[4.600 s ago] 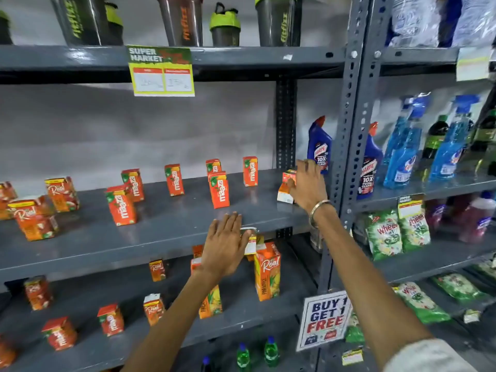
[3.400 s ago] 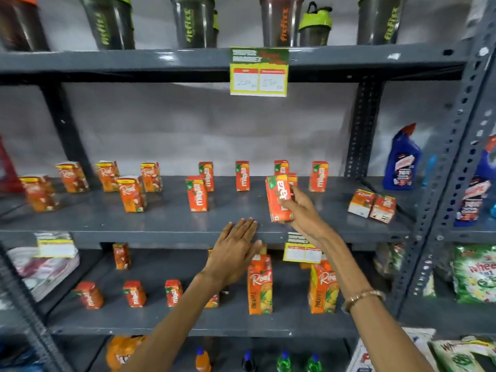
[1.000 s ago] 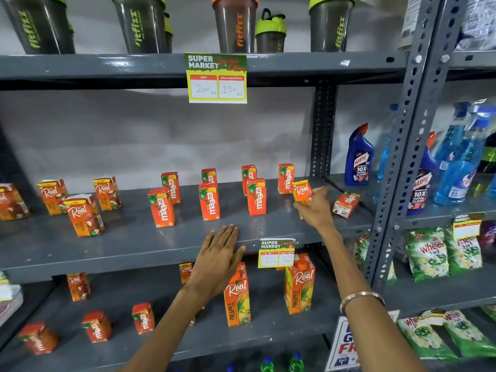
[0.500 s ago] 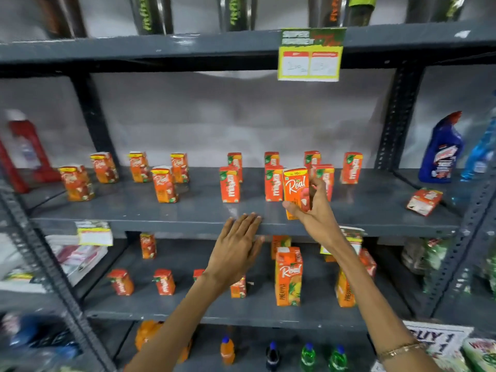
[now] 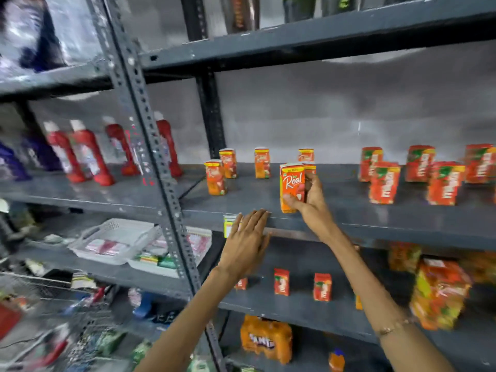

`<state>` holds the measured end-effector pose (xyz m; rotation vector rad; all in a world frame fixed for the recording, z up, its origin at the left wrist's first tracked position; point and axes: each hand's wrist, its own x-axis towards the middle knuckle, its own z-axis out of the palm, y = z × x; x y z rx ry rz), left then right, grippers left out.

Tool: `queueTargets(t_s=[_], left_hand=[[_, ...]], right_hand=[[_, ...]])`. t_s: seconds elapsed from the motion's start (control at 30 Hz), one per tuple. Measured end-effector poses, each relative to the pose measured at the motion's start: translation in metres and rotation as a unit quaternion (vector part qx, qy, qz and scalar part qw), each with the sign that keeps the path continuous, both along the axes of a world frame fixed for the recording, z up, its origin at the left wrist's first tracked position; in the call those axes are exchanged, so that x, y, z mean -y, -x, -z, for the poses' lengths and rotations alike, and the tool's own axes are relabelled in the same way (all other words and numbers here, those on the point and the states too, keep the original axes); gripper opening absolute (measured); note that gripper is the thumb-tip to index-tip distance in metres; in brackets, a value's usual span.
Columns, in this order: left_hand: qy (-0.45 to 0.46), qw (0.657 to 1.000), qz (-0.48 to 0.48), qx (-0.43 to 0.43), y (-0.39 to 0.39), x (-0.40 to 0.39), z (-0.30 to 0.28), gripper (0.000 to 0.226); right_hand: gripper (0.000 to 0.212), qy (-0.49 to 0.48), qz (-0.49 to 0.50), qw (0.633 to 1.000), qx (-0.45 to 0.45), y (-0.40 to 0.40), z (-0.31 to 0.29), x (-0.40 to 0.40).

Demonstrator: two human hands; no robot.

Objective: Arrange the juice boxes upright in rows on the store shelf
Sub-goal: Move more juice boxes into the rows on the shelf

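My right hand (image 5: 308, 201) grips an orange Real juice box (image 5: 291, 181), held upright over the front of the grey middle shelf (image 5: 349, 218). To its left and behind, several other Real boxes (image 5: 216, 178) stand upright. A group of red Maaza boxes (image 5: 385, 182) stands in rows at the right. My left hand (image 5: 245, 242) is flat with fingers apart against the shelf's front edge, holding nothing.
A perforated grey upright post (image 5: 150, 162) divides this bay from the left one, which holds red bottles (image 5: 86, 154) and a white tray (image 5: 115, 240). The lower shelf carries small red boxes (image 5: 281, 281) and large juice cartons (image 5: 437, 291). An orange bottle pack (image 5: 265, 338) sits below.
The view has swung left along the shelf. My right hand has carried the Real box leftward, past the Maaza rows toward the Real group. My left hand stays on the shelf edge.
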<state>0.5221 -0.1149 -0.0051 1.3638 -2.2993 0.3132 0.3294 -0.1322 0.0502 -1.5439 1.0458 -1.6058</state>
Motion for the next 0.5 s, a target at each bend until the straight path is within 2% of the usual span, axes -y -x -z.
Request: queueTargets(t_s=[0.2,0.5], left_hand=[[-0.004,1.0,0.01,-0.024,-0.046,0.028,-0.002,0.054],[0.031,0.997,0.032,-0.066,-0.048,0.043,0.012,0.052]], right_hand=[[0.051,-0.033,0.029,0.997,-0.057,-0.065,-0.008,0.056],[0.048,-0.065,0.045,0.992,-0.097,-0.075,-0.001,0.1]])
